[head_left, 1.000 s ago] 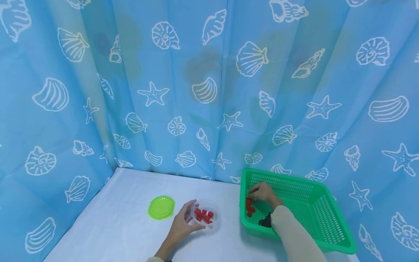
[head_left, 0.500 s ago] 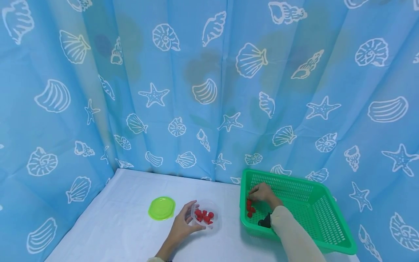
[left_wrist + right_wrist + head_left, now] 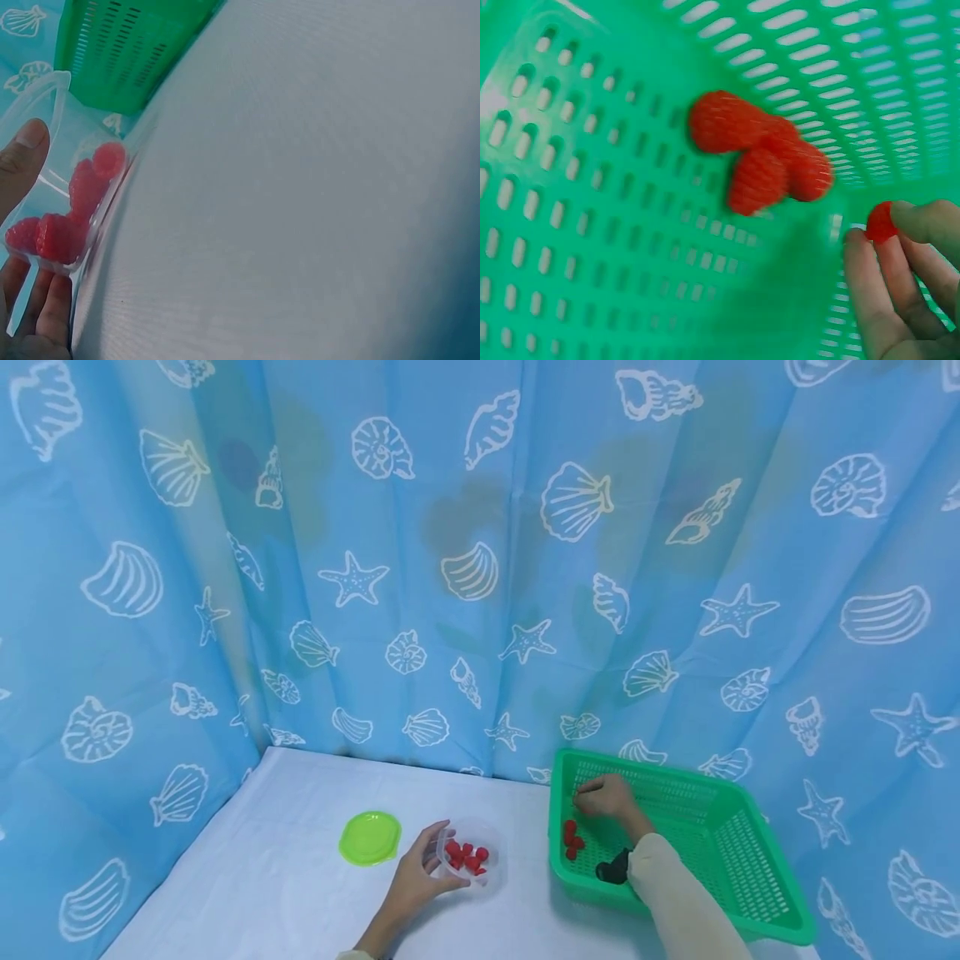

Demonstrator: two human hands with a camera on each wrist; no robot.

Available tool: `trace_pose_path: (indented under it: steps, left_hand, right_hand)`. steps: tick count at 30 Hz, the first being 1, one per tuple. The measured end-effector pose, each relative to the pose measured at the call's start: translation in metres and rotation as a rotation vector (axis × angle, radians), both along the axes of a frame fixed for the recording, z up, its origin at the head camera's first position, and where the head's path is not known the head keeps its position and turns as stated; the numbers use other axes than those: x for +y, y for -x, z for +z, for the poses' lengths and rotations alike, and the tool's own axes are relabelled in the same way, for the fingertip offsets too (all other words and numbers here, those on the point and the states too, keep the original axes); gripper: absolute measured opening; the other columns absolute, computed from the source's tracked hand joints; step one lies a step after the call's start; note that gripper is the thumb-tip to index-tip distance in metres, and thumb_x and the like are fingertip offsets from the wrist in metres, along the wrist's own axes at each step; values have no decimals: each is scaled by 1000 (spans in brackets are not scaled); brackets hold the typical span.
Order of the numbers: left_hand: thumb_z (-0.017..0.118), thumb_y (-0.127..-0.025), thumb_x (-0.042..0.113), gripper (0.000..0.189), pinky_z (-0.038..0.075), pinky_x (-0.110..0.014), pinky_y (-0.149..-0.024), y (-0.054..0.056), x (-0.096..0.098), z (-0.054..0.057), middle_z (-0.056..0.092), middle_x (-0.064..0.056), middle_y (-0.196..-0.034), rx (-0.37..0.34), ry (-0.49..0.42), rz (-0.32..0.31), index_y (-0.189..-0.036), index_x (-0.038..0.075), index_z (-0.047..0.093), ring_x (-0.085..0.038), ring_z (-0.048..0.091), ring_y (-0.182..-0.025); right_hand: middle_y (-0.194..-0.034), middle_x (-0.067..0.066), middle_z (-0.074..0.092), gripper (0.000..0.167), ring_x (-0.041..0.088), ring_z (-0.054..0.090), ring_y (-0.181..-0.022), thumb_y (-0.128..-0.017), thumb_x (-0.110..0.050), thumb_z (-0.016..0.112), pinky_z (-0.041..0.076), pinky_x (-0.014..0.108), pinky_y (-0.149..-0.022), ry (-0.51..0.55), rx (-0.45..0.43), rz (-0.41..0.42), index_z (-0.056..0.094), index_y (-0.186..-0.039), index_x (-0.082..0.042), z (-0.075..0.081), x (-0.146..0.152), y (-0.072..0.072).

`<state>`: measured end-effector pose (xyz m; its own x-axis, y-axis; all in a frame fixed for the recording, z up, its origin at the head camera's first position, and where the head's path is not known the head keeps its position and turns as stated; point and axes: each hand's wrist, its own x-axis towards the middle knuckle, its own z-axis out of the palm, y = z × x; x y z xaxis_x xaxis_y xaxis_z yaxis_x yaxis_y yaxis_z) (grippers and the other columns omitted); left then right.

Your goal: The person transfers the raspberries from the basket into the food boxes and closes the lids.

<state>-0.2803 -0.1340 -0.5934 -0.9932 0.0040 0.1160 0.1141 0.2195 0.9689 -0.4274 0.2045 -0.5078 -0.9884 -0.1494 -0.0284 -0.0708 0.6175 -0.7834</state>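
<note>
My left hand point(image 3: 420, 872) grips the side of a clear plastic tub point(image 3: 491, 839), thumb on the near side and fingers round the far side. Several red raspberries point(image 3: 60, 236) lie in that tub, which is tilted in the left wrist view. Inside a green basket point(image 3: 772, 835), my right hand point(image 3: 609, 797) pinches one raspberry point(image 3: 882, 222) between thumb and fingers, off the basket floor. A cluster of several raspberries point(image 3: 754, 146) lies at the basket's left end, apart from that hand.
A lime-green lid point(image 3: 370, 838) lies flat on the white table point(image 3: 300, 802), left of the tub. The basket's raised slotted walls surround my right hand. A blue shell-patterned curtain point(image 3: 480, 568) hangs behind the table.
My right hand has lifted slightly and shifted right, away from the raspberry cluster, with one raspberry in its fingers. The left hand and tub have stayed in place.
</note>
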Motion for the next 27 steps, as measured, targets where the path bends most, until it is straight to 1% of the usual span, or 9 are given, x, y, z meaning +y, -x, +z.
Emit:
trace_pose_path:
  steps: [2, 4, 7, 9, 11, 15, 17, 22, 27]
  left_hand:
    - [91, -65, 35, 94, 42, -46, -104, -1, 0, 0, 53, -3, -139, -5, 3, 3, -145, 22, 43, -31, 46, -131]
    - [91, -65, 36, 95, 42, -46, -104, -1, 0, -1, 53, -3, -139, -6, 5, 3, -145, 22, 42, -31, 46, -131]
    - [91, -64, 37, 96, 42, -47, -105, -2, -1, -1, 53, -2, -140, -8, 6, 1, -145, 23, 42, -30, 46, -131]
    - [91, -64, 36, 96, 42, -47, -105, -3, -2, -1, 53, -2, -140, -12, 5, 2, -145, 23, 42, -30, 46, -131]
    - [91, -64, 37, 96, 42, -48, -104, -3, -3, -1, 53, -2, -140, -8, 8, 2, -145, 22, 42, -31, 46, -130]
    - [91, -64, 38, 96, 42, -48, -104, -3, -3, -1, 53, -2, -140, -10, 7, 6, -145, 23, 42, -31, 46, -130]
    - [91, -64, 38, 96, 41, -48, -105, -3, -3, -1, 53, -1, -140, -17, 3, 8, -145, 24, 42, -30, 46, -131]
    - [91, -63, 38, 96, 41, -50, -105, -2, -1, -2, 53, -2, -139, -14, 5, 10, -145, 23, 43, -32, 46, -131]
    - [91, -62, 39, 96, 41, -49, -105, 0, 2, -3, 54, -2, -138, -11, 6, 11, -144, 24, 43, -31, 47, -130]
  right_hand:
    - [-94, 17, 71, 27, 29, 69, -82, -87, -8, 72, 60, 43, -72, 82, 10, 0, 69, -108, 8, 5, 2, 1]
    - [-98, 19, 70, 28, 30, 69, -85, -89, -6, 70, 59, 47, -77, 147, 29, 21, 67, -111, 9, 13, 2, 1]
    - [-100, 16, 71, 28, 28, 69, -88, -89, -11, 71, 57, 50, -81, 125, 94, 57, 69, -112, 5, 27, 0, -2]
    - [-100, 10, 72, 26, 24, 68, -89, -89, -17, 72, 57, 48, -81, 77, 144, 79, 71, -110, -1, 37, -4, -5]
    - [-100, 6, 72, 25, 22, 67, -91, -89, -22, 73, 57, 45, -80, 59, 185, 96, 73, -108, -6, 48, -10, -10]
    - [-102, 5, 71, 23, 24, 66, -96, -89, -25, 73, 56, 45, -82, 111, 232, 150, 75, -105, -9, 70, -26, -23]
    - [-103, 5, 71, 24, 24, 65, -98, -89, -25, 73, 56, 44, -83, 150, 247, 183, 74, -106, -8, 78, -35, -30]
    - [-102, 0, 72, 25, 20, 66, -100, -87, -28, 75, 57, 36, -84, 223, 276, 219, 75, -104, -10, 91, -58, -45]
    - [-99, -1, 72, 17, 19, 66, -97, -85, -24, 77, 58, 34, -81, 257, 340, 214, 77, -98, -13, 93, -84, -60]
